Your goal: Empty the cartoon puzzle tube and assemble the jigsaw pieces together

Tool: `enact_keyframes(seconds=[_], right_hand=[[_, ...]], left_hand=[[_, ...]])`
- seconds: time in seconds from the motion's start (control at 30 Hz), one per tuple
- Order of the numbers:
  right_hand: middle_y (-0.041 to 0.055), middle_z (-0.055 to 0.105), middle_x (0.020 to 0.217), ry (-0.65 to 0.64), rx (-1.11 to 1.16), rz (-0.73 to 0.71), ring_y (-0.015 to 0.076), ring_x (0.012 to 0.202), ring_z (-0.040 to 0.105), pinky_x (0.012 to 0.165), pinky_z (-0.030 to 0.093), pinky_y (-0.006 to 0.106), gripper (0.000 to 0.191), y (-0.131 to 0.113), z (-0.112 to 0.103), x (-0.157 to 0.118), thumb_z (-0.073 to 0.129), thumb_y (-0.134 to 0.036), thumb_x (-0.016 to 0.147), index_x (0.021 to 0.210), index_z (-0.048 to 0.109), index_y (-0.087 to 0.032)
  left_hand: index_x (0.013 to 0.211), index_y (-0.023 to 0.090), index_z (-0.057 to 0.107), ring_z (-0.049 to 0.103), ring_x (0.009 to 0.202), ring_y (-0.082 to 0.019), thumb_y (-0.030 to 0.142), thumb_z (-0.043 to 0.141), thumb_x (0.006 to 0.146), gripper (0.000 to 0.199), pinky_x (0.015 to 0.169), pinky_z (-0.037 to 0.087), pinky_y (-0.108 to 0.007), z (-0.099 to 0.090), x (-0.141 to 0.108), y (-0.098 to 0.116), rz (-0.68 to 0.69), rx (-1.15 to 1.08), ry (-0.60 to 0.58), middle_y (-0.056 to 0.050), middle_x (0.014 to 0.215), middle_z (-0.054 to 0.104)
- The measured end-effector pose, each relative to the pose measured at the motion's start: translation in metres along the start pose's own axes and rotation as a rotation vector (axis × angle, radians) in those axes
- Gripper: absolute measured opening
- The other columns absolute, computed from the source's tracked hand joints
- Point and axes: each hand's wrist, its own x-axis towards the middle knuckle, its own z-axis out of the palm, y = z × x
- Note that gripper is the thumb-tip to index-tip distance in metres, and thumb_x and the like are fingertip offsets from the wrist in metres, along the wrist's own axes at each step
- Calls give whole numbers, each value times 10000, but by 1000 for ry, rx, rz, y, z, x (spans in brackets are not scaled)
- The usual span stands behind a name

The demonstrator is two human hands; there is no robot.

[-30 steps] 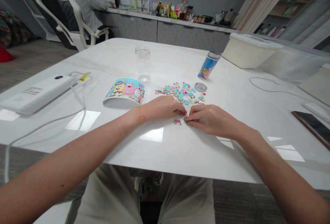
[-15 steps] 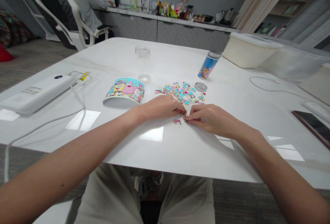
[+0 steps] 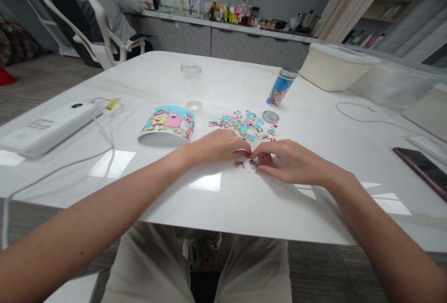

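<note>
Facing each other over one bench, the left hand and right hand almost meet. The left fingers curl close, their hold hidden; the right thumb and forefinger stand slightly apart at one puzzle piece, and whether they grip it I cannot tell. One loose piece lies just nearer the wearer than the left fingertips. Beyond both hands sit one heap, too many pieces to count, one lid, one clear jar and one blue-printed tube
</note>
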Motion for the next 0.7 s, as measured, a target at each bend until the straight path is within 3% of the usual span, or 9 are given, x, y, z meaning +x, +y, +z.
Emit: enact_keyframes(seconds=[0.3,0.5,0.7], right_hand=[[0,654,733,-20,12,5,132,658,565,634,382,258,142,0,1,1,582,-297,854,933,660,-210],[-4,641,715,22,-34,88,133,638,559,612,362,255,180,0,-2,1,494,-327,912,955,628,-213],[-5,645,730,66,-84,175,137,638,551,607,350,259,168,5,-1,2,461,-279,911,966,608,-220]], left_hand=[[971,263,734,578,565,-120,184,536,887,229,507,302,-228,4,0,-1,4,100,-9,7,651,682],[1026,247,699,545,548,-118,232,514,922,213,540,311,-231,-8,-6,-5,20,151,-25,13,605,634],[957,226,707,497,518,-87,431,675,823,246,581,328,-207,-26,-10,-3,-3,-129,-173,59,551,539]])
